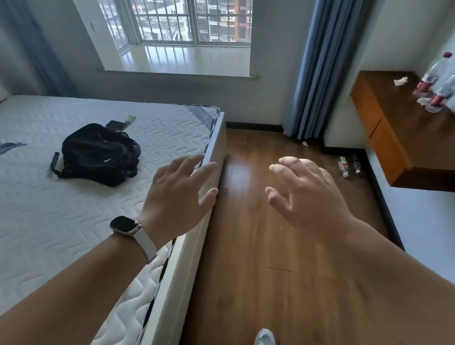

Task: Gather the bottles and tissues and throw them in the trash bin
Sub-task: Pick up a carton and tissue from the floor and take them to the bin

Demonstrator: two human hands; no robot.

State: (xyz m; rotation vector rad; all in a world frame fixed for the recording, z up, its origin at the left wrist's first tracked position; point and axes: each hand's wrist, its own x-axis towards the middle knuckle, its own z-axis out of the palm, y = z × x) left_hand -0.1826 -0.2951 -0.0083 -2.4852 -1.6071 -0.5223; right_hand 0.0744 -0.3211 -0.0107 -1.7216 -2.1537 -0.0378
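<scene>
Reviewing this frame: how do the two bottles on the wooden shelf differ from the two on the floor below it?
The shelf bottles stand upright on the wooden shelf; the floor bottles lie on their sides on the wooden floor. The shelf bottles are both clear with red caps and red labels; of the floor bottles, one looks dark and the other pale. Shared: nobody holds either pair.

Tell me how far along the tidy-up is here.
Nothing looks done yet. The left hand and right hand are open and empty. Left to gather: two red-capped bottles standing on the wooden desk with crumpled tissues beside them, the floor bottles lying by the baseboard, and a tissue scrap by the curtain. No trash bin is in view.
</scene>
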